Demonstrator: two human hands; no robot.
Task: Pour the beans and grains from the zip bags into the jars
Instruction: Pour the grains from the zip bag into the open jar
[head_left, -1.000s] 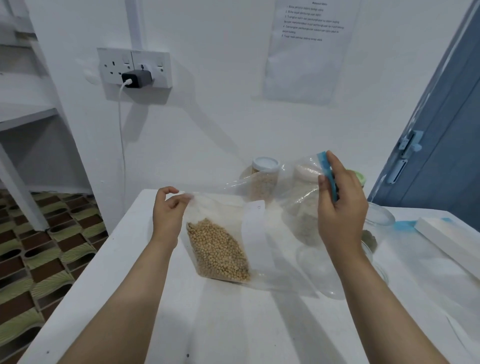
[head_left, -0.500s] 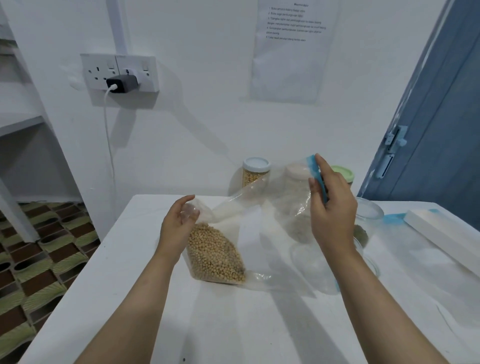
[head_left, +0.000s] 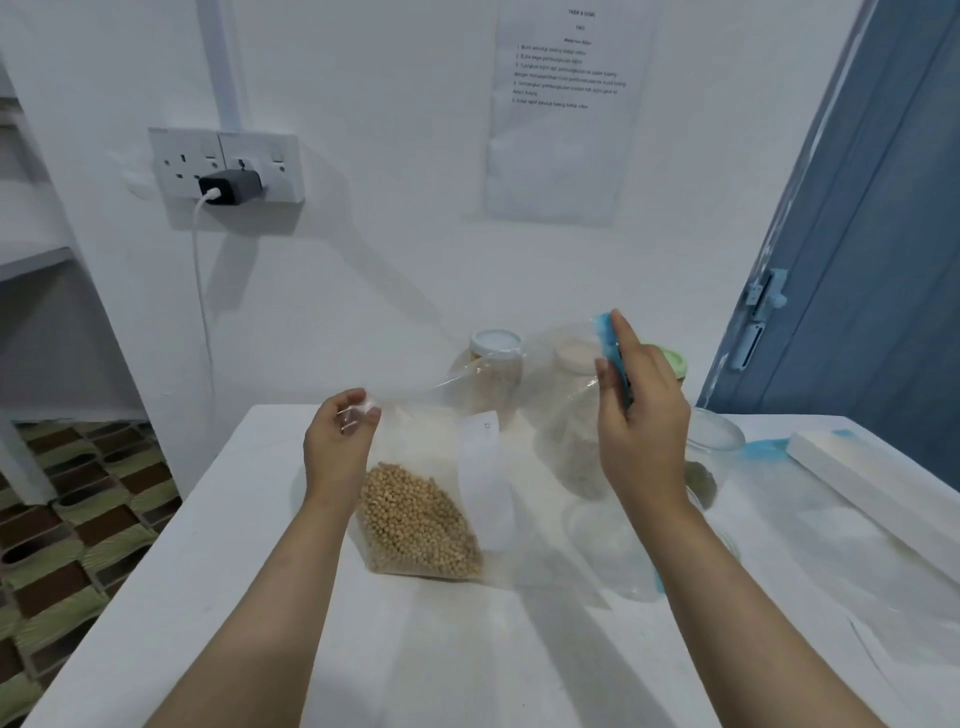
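Note:
A clear zip bag (head_left: 447, 467) with tan beans (head_left: 421, 525) in its lower corner stands on the white table (head_left: 260, 597). My left hand (head_left: 337, 447) pinches the bag's left top corner. My right hand (head_left: 641, 415) pinches the bag's blue zip strip (head_left: 610, 343) and holds it high. Behind the bag stand a white-lidded jar (head_left: 496, 358) with tan contents, a pale-lidded jar (head_left: 574, 358) seen through the plastic, and a green-lidded jar (head_left: 672, 364). An open glass jar (head_left: 714, 447) stands just right of my right wrist.
Empty clear bags (head_left: 831, 545) lie flat on the right of the table, with a long white box (head_left: 872, 483) at the far right edge. A wall socket with a charger (head_left: 228, 187) is above left. A blue door (head_left: 857, 260) stands right. The table's left edge drops to patterned floor.
My left hand has gone from resting against the bag's side to pinching its top corner and lifting it. The bag hangs more upright, and the view has shifted a little.

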